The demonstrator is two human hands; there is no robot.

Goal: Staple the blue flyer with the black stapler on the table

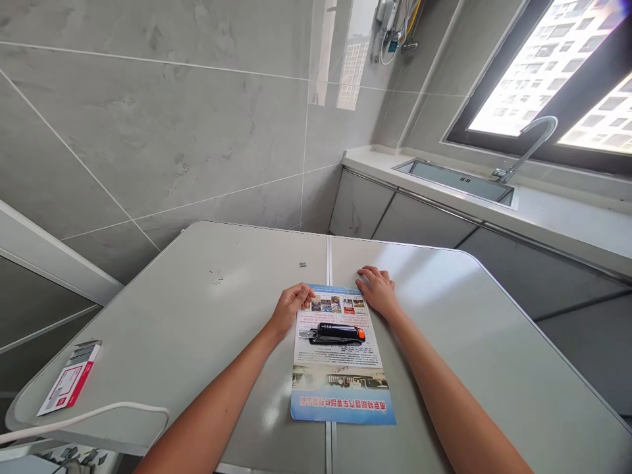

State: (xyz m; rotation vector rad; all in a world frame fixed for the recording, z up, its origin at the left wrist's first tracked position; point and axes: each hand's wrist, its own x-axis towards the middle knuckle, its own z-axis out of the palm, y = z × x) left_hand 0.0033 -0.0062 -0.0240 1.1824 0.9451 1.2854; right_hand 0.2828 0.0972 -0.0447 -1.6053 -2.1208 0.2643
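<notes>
Now both hands on far end of printed leaflet [340,365], lying flat across centre seam of grey folding table [197,316]. Left hand [289,307] loosely curled, fingertips pressing leaflet's far left corner. Right hand [378,289] flat, fingers spread a little, resting on far right corner; neither hand grips anything. Black stapler [336,333] with orange tip lies crosswise on leaflet, just near side of hands. Red-white box [72,377] at table's left edge, white cable [89,415] beside it. Sink [457,179] and tap [530,145] under window.
</notes>
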